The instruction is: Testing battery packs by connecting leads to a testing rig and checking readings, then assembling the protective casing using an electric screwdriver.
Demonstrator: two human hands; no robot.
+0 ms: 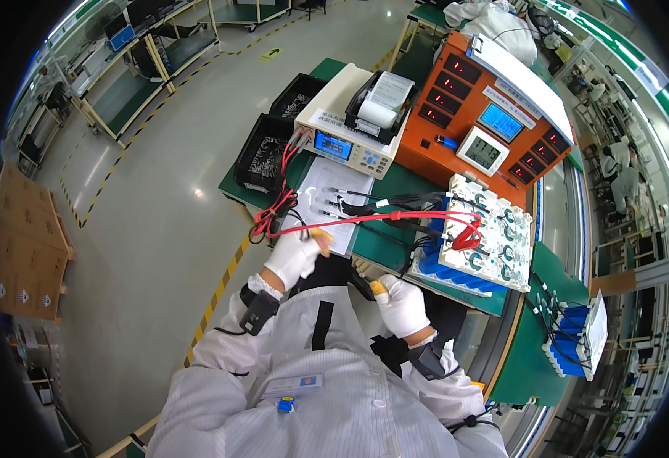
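My left hand, in a white glove with yellowish fingertips, is at the near edge of the bench with its fingers drawn together. The red test lead runs just above those fingers; what they hold, if anything, is hidden. In the same kind of glove, my right hand is closed at the end of a slim black object, too dark to name. Ahead on the right is a blue battery pack with a white top plate. A red clip on the lead rests at that plate.
A cream bench meter bears a black tray with a paper roll. Black bins of small parts flank it. An orange test box with red displays stands behind the pack. Farther right sits a smaller blue pack; cartons are left.
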